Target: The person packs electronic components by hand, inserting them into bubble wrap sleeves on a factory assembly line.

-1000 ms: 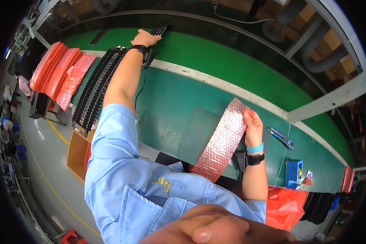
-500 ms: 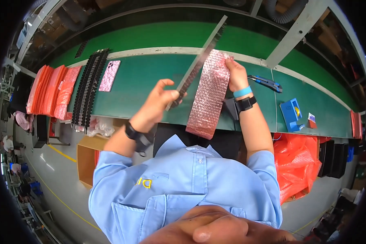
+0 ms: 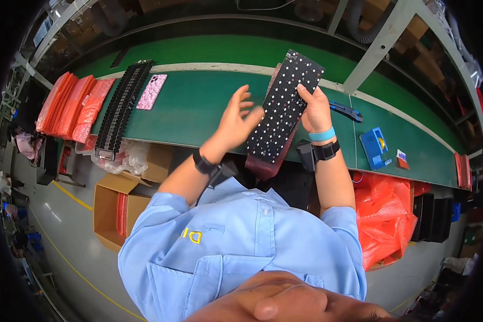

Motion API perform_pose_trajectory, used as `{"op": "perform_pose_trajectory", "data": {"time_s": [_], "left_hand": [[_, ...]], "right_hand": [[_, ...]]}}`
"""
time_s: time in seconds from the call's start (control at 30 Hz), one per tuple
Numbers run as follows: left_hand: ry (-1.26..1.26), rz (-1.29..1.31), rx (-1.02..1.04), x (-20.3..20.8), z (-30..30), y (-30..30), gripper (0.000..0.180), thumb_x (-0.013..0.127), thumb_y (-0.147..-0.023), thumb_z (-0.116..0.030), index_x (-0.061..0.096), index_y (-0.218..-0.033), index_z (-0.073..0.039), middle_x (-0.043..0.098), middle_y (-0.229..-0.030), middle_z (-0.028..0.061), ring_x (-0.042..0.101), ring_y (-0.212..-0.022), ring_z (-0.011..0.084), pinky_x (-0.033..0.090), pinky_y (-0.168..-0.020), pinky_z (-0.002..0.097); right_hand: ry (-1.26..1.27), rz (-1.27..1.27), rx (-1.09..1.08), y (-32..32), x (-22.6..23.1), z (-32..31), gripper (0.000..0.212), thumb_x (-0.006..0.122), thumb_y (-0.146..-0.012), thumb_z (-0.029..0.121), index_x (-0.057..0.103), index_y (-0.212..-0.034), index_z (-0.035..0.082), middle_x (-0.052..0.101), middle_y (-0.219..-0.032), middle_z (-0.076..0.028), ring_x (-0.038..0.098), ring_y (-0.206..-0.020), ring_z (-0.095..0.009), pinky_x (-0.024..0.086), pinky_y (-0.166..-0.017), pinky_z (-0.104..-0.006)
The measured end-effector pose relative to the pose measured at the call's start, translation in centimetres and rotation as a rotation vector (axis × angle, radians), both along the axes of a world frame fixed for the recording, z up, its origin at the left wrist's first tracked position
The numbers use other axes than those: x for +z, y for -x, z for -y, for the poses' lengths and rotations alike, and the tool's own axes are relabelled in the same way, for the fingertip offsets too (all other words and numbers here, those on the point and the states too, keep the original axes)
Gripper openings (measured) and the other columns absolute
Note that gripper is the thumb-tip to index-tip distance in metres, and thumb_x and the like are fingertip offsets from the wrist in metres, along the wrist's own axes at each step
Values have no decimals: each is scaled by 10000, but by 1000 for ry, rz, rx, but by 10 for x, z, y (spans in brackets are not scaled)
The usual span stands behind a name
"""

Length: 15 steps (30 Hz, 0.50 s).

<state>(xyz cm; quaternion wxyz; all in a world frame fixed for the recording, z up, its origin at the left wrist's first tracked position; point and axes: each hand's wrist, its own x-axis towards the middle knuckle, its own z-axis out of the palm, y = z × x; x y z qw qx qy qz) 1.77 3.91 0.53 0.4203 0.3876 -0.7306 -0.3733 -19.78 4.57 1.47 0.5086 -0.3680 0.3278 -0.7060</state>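
Observation:
My right hand [image 3: 315, 111] grips a black board [image 3: 284, 107] dotted with many small white pieces, like a keyboard circuit board, its thumb on the face. Behind the board is a pink bubble-wrap bag [image 3: 263, 167], held in the same hand. Only the bag's lower end and thin strips along its edges show. The board tilts, its top leaning to the right, above the green bench. My left hand [image 3: 235, 122] is beside the board's left edge, fingers apart and slightly blurred, holding nothing. Whether its thumb touches the board I cannot tell.
Stacked red bubble-wrap bags [image 3: 64, 107], a black slotted rack [image 3: 124, 104] and a pink patterned phone [image 3: 152, 91] lie left on the green bench [image 3: 198, 102]. To the right are a blue-black box cutter [image 3: 346, 111] and a blue tape dispenser [image 3: 373, 146]. Below stands an open cardboard box [image 3: 106, 209].
The board, edge-on in my left hand before, now faces me in front of the bag in my right hand. My left hand has let go of it.

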Motion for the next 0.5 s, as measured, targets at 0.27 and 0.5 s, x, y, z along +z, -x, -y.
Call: {"op": "perform_pose_trajectory", "data": {"time_s": [0.27, 0.5], "left_hand": [[-653, -423, -428, 14, 38, 11, 339, 499, -1016, -293, 644, -1146, -16, 695, -1010, 54, 656, -889, 118, 534, -807, 292], [-624, -588, -351, 15, 43, 8, 315, 517, -1007, -284, 674, -1097, -26, 710, -1000, 60, 681, -853, 121, 544, -759, 262]], "right_hand": [[-2, -65, 52, -16, 17, -19, 180, 570, -960, 74, 597, -1123, 3, 675, -1070, -52, 636, -949, -118, 507, -836, -269], [82, -444, -257, 2, 23, -35, 151, 608, -933, 33, 623, -1077, -10, 677, -1041, -44, 615, -923, -98, 491, -839, -261]]}}
